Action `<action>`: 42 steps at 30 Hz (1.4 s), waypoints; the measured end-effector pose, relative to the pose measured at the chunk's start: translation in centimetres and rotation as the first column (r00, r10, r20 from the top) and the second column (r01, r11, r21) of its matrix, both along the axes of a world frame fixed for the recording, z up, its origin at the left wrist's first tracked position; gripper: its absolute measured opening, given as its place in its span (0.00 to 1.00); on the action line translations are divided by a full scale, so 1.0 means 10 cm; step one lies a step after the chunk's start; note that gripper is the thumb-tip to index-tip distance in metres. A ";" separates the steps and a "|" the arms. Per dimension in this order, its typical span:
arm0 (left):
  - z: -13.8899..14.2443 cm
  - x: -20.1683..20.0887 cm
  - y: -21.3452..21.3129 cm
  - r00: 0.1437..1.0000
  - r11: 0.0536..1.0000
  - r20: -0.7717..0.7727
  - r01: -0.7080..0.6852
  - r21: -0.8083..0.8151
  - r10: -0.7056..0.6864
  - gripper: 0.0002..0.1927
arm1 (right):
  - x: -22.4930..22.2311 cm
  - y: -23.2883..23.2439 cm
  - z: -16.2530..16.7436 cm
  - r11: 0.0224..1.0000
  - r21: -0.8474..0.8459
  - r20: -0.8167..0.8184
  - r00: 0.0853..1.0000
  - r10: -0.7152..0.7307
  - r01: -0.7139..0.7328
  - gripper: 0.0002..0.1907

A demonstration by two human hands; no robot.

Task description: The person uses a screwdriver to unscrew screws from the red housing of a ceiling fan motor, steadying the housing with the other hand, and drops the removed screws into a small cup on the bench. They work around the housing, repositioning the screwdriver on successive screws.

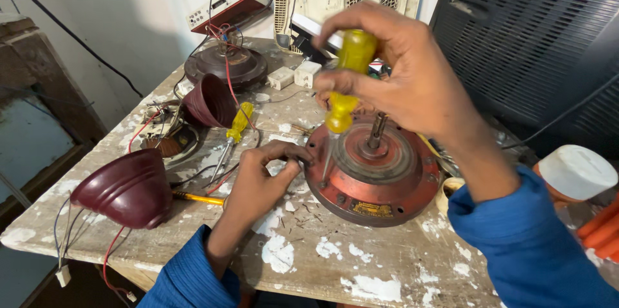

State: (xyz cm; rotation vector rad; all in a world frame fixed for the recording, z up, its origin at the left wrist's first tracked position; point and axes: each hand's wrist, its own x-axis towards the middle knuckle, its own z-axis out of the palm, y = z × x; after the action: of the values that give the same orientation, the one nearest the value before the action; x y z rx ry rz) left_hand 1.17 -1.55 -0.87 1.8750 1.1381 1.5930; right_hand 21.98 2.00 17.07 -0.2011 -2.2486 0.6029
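A round red fan motor (374,176) with a steel shaft lies flat on the worn wooden table (335,263). My right hand (393,69) grips the yellow handle of a screwdriver (345,82), held upright with its tip down on the motor's left rim. My left hand (261,179) rests on the table and pinches the motor's left edge with thumb and fingers. Both arms wear blue sleeves.
A second yellow-handled screwdriver (232,134) lies left of the motor. Two maroon fan cups (129,188) (209,101), another motor body (225,66) with red wires, and white plugs (293,76) crowd the table's left and back. A white-capped orange object (574,176) sits right.
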 end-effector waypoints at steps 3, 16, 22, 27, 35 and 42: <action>0.01 0.00 -0.02 0.996 0.996 -0.032 -0.084 -0.040 0.083 0.12 | -0.04 0.02 -0.07 0.986 0.096 -0.015 0.991 -0.136 0.137 0.15; 0.03 0.00 -0.03 0.993 0.995 -0.069 -0.095 0.014 0.095 0.11 | -0.08 -0.05 -0.07 0.983 0.141 0.025 0.992 -0.125 0.120 0.18; 0.03 0.00 -0.04 0.990 0.994 -0.087 -0.106 0.038 0.109 0.11 | 0.06 -0.15 0.09 0.990 -0.142 0.099 0.995 0.020 -0.006 0.21; 0.03 0.01 -0.04 0.990 0.994 -0.093 -0.105 0.035 0.107 0.11 | -0.01 -0.12 0.03 0.895 0.121 0.277 0.852 -0.445 0.429 0.23; 0.02 0.02 -0.04 0.984 0.989 -0.109 -0.134 0.058 0.140 0.11 | 0.03 -0.02 -0.09 0.992 0.014 0.117 0.985 0.126 -0.128 0.23; 0.02 0.01 -0.05 0.984 0.990 -0.113 -0.133 0.054 0.138 0.11 | 0.08 -0.15 -0.01 0.996 -0.088 0.176 0.984 0.007 0.009 0.25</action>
State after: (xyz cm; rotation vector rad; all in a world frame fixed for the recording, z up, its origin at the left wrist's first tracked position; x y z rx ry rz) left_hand 1.29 -2.00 -0.66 1.9807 1.3149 1.6122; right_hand 22.77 0.54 16.98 -0.3105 -2.3930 0.7087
